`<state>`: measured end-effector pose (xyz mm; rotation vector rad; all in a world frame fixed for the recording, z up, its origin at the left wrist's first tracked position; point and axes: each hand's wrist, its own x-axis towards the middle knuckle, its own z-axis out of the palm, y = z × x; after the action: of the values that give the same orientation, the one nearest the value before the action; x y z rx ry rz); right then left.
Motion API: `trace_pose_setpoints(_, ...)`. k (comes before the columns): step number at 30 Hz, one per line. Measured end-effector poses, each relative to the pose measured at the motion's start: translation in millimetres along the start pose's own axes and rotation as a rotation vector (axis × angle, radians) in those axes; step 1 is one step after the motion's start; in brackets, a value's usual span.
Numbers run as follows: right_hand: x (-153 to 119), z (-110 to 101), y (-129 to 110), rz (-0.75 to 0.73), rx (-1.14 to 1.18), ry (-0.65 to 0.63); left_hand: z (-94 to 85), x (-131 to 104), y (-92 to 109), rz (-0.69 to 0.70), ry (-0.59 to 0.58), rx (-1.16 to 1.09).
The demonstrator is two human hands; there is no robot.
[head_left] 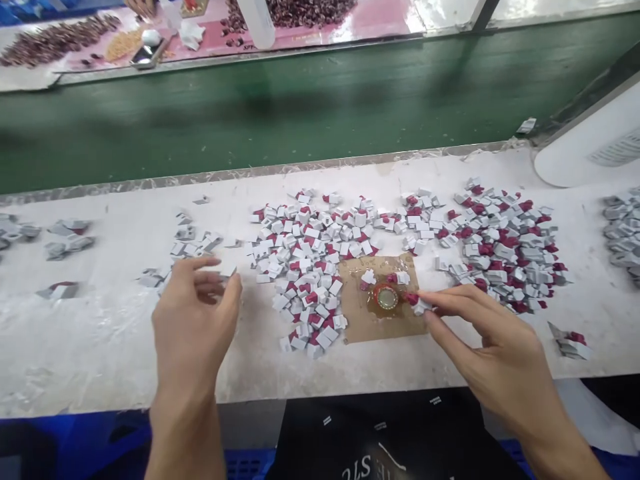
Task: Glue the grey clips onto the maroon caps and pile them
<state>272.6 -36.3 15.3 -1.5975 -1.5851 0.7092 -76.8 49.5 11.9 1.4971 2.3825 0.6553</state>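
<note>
One small white-and-red piece (419,305) sits pinched in my right hand (493,360) beside the glue pad (387,297); my left hand (193,320) hangs loose-fingered and empty near the bench's (100,347) front edge.

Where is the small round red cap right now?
The cap sits on the brown card, centre-right of the bench, just left of the right hand's fingertips.

Two hands are showing: the left hand (193,313) and the right hand (493,353). One brown card (363,320) is lying on the bench (100,347), carrying one round red dish (387,297). White-and-red small parts (310,260) are lying too many to count.
</note>
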Motion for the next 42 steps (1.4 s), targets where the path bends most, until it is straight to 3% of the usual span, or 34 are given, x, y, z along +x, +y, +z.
trace_pose_setpoints(5, 9, 8, -6, -0.123, 0.013, -0.053, -3.7, -13, -6, 0.068, -0.066, 0.157)
trace_pose_setpoints(9, 11, 11, -4, -0.132, 0.001, -0.087, 1.3, -16, -7, 0.027, -0.249, 0.084)
trace_pose_setpoints(12, 11, 12, -5, -0.137, -0.015, -0.104, 4.3, -19, -10, -0.002, -0.297, 0.022)
trace_pose_setpoints(23, 13, 10, -11, -0.089, 0.033, -0.134, 13.2, -27, -9, 0.109, -0.202, 0.020)
trace_pose_setpoints(25, 13, 9, -12, -0.018, 0.081, -0.095, 11.9, -27, -6, 0.057, -0.183, 0.012)
trace_pose_setpoints(28, 13, 8, -10, 0.161, 0.233, -0.010, 8.9, -34, 9, -0.031, -0.043, -0.099)
trace_pose_setpoints(30, 15, 9, -6, 0.272, 0.415, 0.007, 9.4, -43, 28, 0.009, 0.012, -0.259)
trace_pose_setpoints(32, 18, 11, -3, 0.346, 0.594, 0.002, 13.6, -54, 51, 0.083, -0.122, -0.466)
trace_pose_setpoints(35, 23, 14, -4, 0.366, 0.741, 0.017, 25.8, -66, 83, 0.110, -0.492, -0.756)
trace_pose_setpoints(37, 26, 14, -6, 0.345, 0.788, 0.023, 34.9, -70, 97, 0.103, -0.662, -0.887)
trace_pose_setpoints(42, 26, 13, -5, 0.329, 0.813, -0.028, 49.9, -71, 107, 0.039, -0.840, -1.107)
